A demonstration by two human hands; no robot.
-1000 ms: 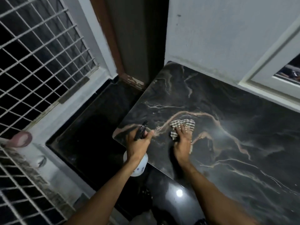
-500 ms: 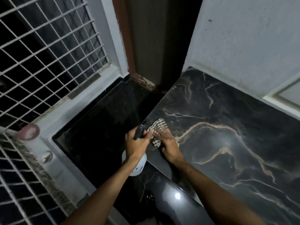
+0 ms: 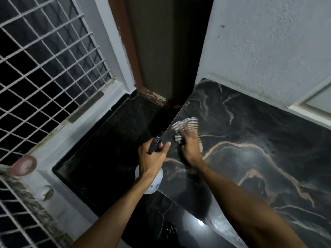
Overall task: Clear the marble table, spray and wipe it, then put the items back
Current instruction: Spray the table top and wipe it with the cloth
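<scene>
**Cloth pressed to the marble near its left edge**

The striped cloth (image 3: 185, 122) lies on the dark marble table (image 3: 259, 140), close to the table's left edge and towards the far corner. The right hand (image 3: 189, 148) rests on top of it, palm down, with the fingers (image 3: 188, 130) stretched forward flat over the fabric. They are blurred, so how far they are spread cannot be told. Bits of cloth show in front of the fingertips and at both sides of the hand.

Just left of it, at the table's edge, the left hand (image 3: 152, 156) grips the neck of a spray bottle (image 3: 152, 184). Its fingers are curled round the black trigger head and the thumb points towards the table. The white body of the bottle hangs below the wrist, beside the table's side.

The tabletop is veined in pale brown and white and meets a rough white wall (image 3: 268, 42) behind. To the left lies a dark floor (image 3: 107, 149), then a brown door frame (image 3: 129, 51) and a white window grille (image 3: 44, 68). A pink round thing (image 3: 23, 165) sits by the grille at the left.
</scene>
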